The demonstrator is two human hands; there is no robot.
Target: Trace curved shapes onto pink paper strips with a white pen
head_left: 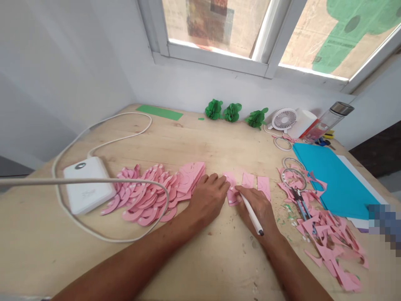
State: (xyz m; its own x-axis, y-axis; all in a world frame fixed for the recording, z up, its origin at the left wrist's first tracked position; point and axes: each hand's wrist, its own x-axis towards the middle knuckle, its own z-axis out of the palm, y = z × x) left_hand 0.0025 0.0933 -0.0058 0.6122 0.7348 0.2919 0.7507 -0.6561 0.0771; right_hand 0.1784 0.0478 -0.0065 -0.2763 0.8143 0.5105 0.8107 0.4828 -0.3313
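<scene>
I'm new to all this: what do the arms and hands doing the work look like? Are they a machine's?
No, they are a person's. The left hand and right hand are bare, each with ordinary fingers and no glove. The left forearm and right forearm show no sleeve, watch or bracelet, and I see no rings or attached cables.

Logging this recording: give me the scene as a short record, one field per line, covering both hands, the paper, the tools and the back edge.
Left hand: on the table, fingertips by a pink slip
Right hand: holding a white pen, fingers at the same slip
Cut pink pieces: overlapping pile, left of the left hand
Pink scraps: loose heap, right of the right hand
Scissors: lying among the scraps
Blue sheet: far right
Back edge: three ruffled green shapes, small fan, tilted bottle
</scene>
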